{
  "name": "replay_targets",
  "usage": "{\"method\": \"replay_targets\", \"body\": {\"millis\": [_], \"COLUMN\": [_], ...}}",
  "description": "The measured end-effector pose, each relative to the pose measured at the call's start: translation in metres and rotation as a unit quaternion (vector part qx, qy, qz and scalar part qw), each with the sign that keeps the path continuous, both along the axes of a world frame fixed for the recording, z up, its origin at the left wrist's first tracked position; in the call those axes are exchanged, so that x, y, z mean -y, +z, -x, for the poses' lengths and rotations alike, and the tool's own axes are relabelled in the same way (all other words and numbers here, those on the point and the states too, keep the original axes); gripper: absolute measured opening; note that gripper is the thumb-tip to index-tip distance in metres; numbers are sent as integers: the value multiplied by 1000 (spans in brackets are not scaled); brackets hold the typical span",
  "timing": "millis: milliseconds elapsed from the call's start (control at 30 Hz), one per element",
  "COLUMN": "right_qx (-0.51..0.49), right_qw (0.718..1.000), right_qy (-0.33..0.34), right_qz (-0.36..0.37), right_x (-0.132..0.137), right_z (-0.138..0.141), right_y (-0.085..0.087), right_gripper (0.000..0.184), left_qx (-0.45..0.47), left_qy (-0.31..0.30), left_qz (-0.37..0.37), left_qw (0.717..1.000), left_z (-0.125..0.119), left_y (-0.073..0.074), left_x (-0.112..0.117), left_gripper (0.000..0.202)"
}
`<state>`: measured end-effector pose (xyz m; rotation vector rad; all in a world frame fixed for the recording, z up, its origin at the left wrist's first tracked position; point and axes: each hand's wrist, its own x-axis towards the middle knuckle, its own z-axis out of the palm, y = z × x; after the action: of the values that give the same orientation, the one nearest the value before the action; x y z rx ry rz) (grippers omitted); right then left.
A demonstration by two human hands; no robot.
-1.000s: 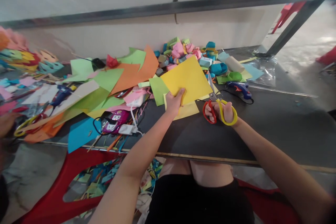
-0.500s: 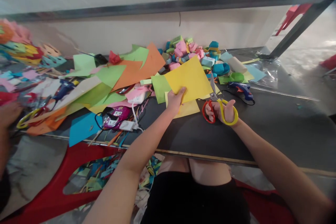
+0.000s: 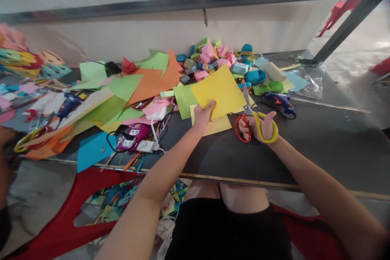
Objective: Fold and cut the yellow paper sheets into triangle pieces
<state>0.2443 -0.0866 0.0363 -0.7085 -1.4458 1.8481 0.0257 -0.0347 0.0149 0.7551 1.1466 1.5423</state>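
Observation:
My left hand [image 3: 204,117] pinches the lower edge of a yellow sheet of paper [image 3: 219,89], thumb on top, and holds it tilted above the table. My right hand [image 3: 258,126] has its fingers through the handles of a pair of scissors [image 3: 248,109], one handle red and one yellow. The scissor handles are spread, and the blades point away from me at the sheet's right edge. Beneath the held sheet lie a green sheet [image 3: 183,99] and a pale yellow sheet [image 3: 224,126].
A heap of small folded paper pieces [image 3: 210,55] sits at the back. One glue gun [image 3: 280,103] lies at right, another [image 3: 68,105] at left. A purple power strip [image 3: 132,136] and coloured sheets [image 3: 122,89] cover the left side. Another person's hand [image 3: 6,135] is at far left.
The view has shifted slightly. Both hands keep nearly the same pose on the yellow sheet and the scissors. The other person's hand at far left has moved a little outward.

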Motion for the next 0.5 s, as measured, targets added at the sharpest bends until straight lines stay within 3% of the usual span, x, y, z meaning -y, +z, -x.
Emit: {"method": "replay_targets", "body": {"millis": [167, 267, 500], "right_qx": [-60, -48, -60], "right_qw": [993, 992, 998], "right_qy": [-95, -118, -35], "right_qz": [23, 14, 8], "right_x": [-11, -21, -14], "right_z": [-22, -40, -28], "right_y": [6, 7, 4], "right_gripper": [93, 91, 89], "left_qx": [20, 20, 35], "left_qy": [68, 67, 38], "left_qz": [-1, -15, -49], "left_qw": [997, 997, 997], "left_z": [19, 26, 20], "left_y": [3, 4, 9], "left_x": [-13, -18, -13], "left_gripper": [52, 56, 57]}}
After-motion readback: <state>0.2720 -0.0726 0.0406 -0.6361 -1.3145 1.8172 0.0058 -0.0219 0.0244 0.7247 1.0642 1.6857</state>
